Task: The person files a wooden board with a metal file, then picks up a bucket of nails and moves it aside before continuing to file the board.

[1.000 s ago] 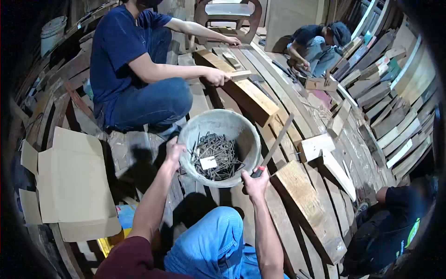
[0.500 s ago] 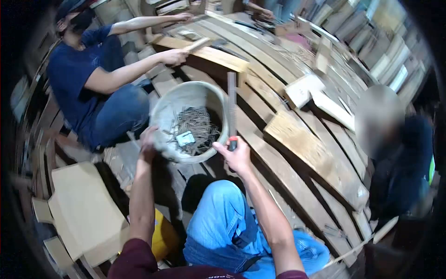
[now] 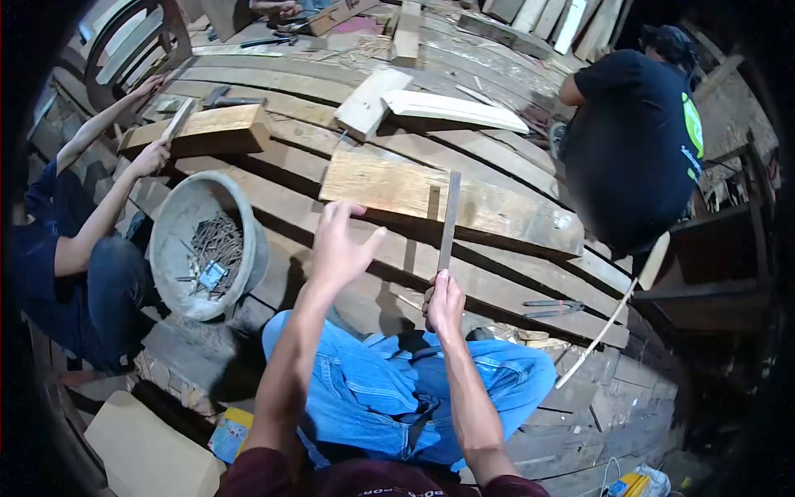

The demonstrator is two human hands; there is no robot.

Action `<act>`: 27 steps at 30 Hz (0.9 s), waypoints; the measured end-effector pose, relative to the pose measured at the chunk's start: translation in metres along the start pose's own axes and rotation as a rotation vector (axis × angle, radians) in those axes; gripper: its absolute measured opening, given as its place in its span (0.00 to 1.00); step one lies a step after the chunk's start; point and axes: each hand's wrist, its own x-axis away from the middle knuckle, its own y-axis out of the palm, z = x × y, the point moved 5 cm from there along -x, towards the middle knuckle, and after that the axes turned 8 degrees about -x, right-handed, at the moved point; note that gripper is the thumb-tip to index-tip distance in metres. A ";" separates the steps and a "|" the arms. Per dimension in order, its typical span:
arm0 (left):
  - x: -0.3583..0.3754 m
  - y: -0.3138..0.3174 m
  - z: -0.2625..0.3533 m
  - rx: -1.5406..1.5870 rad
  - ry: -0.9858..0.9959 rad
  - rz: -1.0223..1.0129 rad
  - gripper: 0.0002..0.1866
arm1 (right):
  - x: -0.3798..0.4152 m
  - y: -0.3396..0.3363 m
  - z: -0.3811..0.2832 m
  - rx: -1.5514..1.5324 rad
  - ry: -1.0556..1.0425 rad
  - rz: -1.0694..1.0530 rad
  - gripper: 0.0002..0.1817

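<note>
My right hand (image 3: 445, 303) grips the handle of a long flat metal file (image 3: 449, 219), held upright above my knees. My left hand (image 3: 341, 245) is open, fingers spread, reaching toward a thick light wooden plank (image 3: 389, 186) lying across the curved boards in front of me. The file's tip stands over that plank's near edge. A grey bucket (image 3: 180, 217) with several dark nails and a small white tag sits to my left, clear of both hands.
A person in dark blue (image 3: 66, 248) sits at left, hands on a wooden block (image 3: 203, 130). Another person in a black shirt (image 3: 633, 132) crouches at right. Loose wood pieces (image 3: 451, 108), pliers (image 3: 551, 308), a thin stick (image 3: 609, 327) and cardboard (image 3: 145, 455) lie around.
My view swung right. My left hand let go of the bucket rim and moved toward the plank. My right hand kept the file, now over the plank's edge.
</note>
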 end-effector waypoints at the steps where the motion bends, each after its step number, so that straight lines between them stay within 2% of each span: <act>1: -0.011 0.021 0.005 -0.050 -0.007 -0.038 0.26 | -0.003 -0.009 -0.002 -0.025 0.047 -0.002 0.26; 2: -0.018 0.040 0.007 -0.226 -0.034 -0.074 0.30 | -0.006 -0.016 -0.001 -0.009 0.067 -0.005 0.26; 3: -0.021 0.054 0.006 -0.269 0.003 -0.083 0.33 | -0.008 -0.023 0.001 0.009 0.085 -0.009 0.26; 4: -0.023 0.065 0.003 -0.260 0.013 -0.099 0.35 | -0.019 -0.022 0.011 0.033 -0.096 0.044 0.26; 6: -0.021 0.077 -0.008 -0.341 0.003 -0.147 0.41 | -0.022 -0.030 0.036 0.010 -0.033 0.014 0.26; 10: -0.017 0.095 -0.023 -0.352 -0.104 -0.322 0.47 | -0.020 -0.020 0.047 -0.069 0.079 -0.004 0.26; 13: -0.023 0.100 -0.027 -0.381 -0.092 -0.329 0.48 | -0.021 -0.013 0.048 -0.074 0.076 0.005 0.27; 17: -0.023 0.111 -0.030 -0.518 -0.061 -0.493 0.54 | -0.022 -0.015 0.030 0.337 -0.100 0.080 0.25; 18: -0.021 0.115 -0.029 -0.548 -0.062 -0.519 0.56 | -0.024 -0.015 0.023 0.356 -0.030 0.034 0.25; 21: -0.019 0.117 -0.031 -0.590 -0.045 -0.541 0.58 | -0.041 -0.012 0.024 0.340 -0.072 0.030 0.25; 23: -0.020 0.114 -0.030 -0.617 -0.046 -0.567 0.58 | -0.063 -0.010 0.037 0.305 0.082 -0.019 0.26; 25: -0.019 0.116 -0.033 -0.619 -0.037 -0.543 0.57 | -0.074 -0.010 0.018 0.355 -0.066 0.055 0.26; 27: -0.017 0.115 -0.034 -0.614 -0.045 -0.562 0.57 | -0.063 -0.010 0.013 0.360 -0.048 0.071 0.27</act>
